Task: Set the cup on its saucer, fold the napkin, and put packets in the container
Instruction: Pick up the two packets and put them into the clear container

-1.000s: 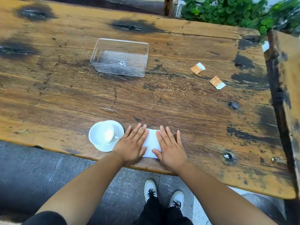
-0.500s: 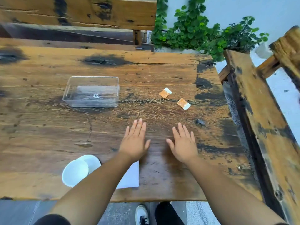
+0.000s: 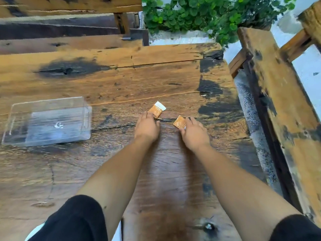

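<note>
Two small orange-and-white packets lie on the wooden table (image 3: 121, 84). My left hand (image 3: 146, 126) has its fingers curled onto the near edge of the left packet (image 3: 157, 109). My right hand (image 3: 194, 133) pinches the right packet (image 3: 179, 122), whose white end is hidden under my fingers. The clear plastic container (image 3: 86, 117) stands empty to the left of my left hand. A white sliver of the cup and saucer (image 3: 33, 232) shows at the bottom left, mostly hidden by my sleeve. I cannot make out the napkin.
A wooden bench (image 3: 278, 101) runs along the table's right side across a narrow gap. Another bench (image 3: 69, 4) and green plants (image 3: 199, 14) sit beyond the far edge.
Both hands left the folded napkin at the near edge and reached forward across the table to the two packets. The view tilted forward with them, pushing cup and napkin almost out of frame.
</note>
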